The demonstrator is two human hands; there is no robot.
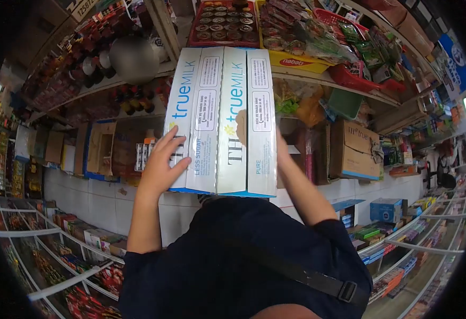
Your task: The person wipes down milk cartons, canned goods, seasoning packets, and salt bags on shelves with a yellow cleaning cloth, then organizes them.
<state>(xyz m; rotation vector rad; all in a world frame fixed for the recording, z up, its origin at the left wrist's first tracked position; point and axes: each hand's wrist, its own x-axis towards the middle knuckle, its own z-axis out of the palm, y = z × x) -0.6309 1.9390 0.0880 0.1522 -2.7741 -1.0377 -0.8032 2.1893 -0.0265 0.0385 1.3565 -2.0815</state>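
Left hand (161, 165) spread flat on the left face of the milk case (223, 119); right hand (282, 151) mostly hidden behind its right edge, grip pressing inward, so both hands are clamped on the case; case held upright at chest height before the shelf (318, 80), touching nothing else visible; judged mid-carry, not yet set down; above, a red tray (222, 24) holds round tins, a yellow box (302, 63) holds wrapped snacks; a brown carton (354, 150) stands right, contents unseen.

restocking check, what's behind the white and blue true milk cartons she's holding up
Behind the white and blue true milk cartons: shelf edge, brown cardboard boxes. The right hand is mostly hidden; the left hand shows.
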